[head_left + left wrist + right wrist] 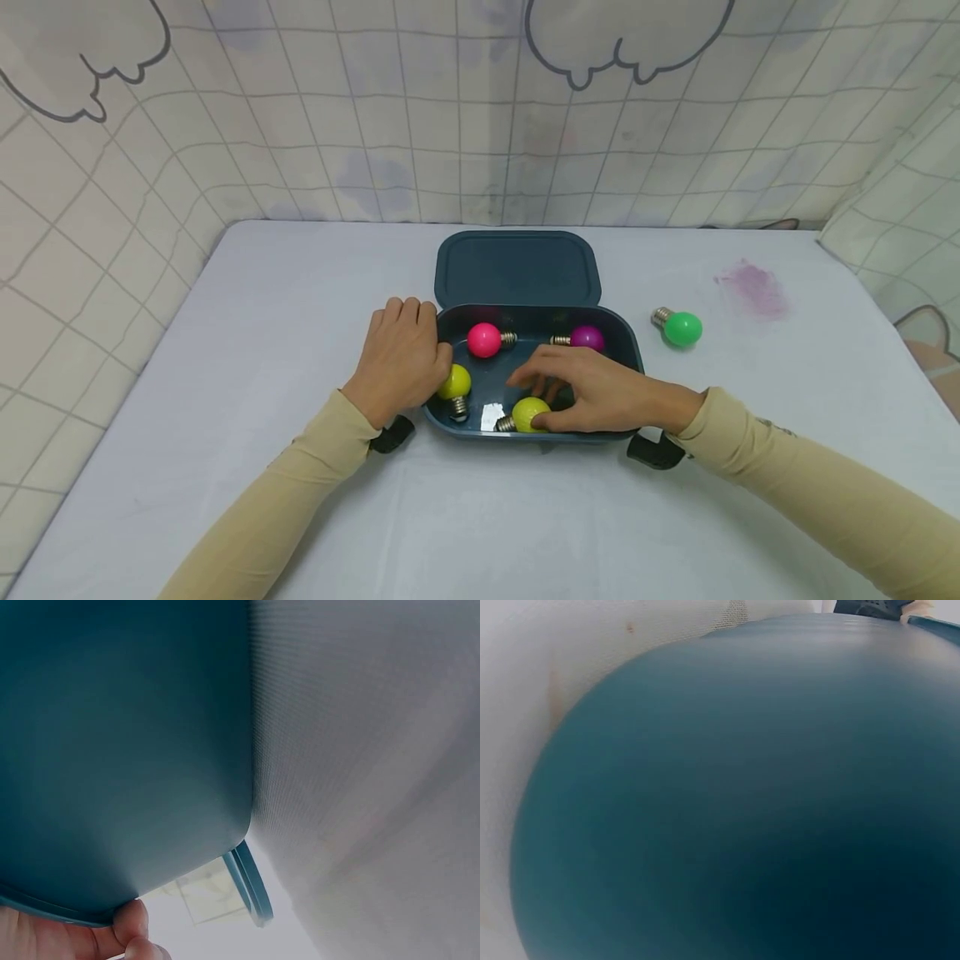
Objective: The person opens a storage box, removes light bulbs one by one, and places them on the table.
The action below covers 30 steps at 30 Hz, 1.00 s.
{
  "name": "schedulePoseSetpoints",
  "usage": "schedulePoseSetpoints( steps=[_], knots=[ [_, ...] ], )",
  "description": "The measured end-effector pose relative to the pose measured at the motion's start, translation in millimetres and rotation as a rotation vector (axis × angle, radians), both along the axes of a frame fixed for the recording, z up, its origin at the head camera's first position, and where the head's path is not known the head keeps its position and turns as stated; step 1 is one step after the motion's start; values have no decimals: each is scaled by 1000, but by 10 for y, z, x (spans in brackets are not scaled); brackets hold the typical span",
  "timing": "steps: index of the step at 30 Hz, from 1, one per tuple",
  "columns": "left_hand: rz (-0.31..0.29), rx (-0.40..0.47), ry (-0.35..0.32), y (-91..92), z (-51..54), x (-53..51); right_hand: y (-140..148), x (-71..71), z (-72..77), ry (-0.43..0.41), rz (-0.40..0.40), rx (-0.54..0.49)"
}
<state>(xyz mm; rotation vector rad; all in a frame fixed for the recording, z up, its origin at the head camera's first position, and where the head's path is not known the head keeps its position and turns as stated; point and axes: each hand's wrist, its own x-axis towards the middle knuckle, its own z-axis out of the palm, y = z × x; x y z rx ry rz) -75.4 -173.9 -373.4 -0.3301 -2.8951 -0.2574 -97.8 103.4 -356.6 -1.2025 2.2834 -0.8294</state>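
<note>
A dark blue-green box (480,435) stands on the table, with several round light bulbs inside. At its left end my left hand (401,354) grips the rim; in the left wrist view, the fingertips (131,921) show at that rim. My right hand (600,389) reaches over the right side into the box. Its thumb touches a yellow bulb (527,412) by the front wall, while the fingers are spread and loosely bent above. Another yellow bulb (454,382) lies beside the left thumb. Behind are a pink bulb (484,341) and a purple bulb (587,337), partly hidden.
Behind the box lies its matching lid (517,268). A green bulb (682,329) rests on the white tablecloth (525,517) to the right, near a pinkish stain (753,287). A checked curtain (465,117) hangs behind the table. The box's outer wall (742,787) fills the right wrist view.
</note>
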Motion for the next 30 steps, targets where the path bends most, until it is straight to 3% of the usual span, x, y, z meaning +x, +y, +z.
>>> schedulePoseSetpoints(
  steps=[30],
  knots=[
    [-8, 4, 19, -2, -5, -1, -39, -64, -11, -166, 26, 24]
  ],
)
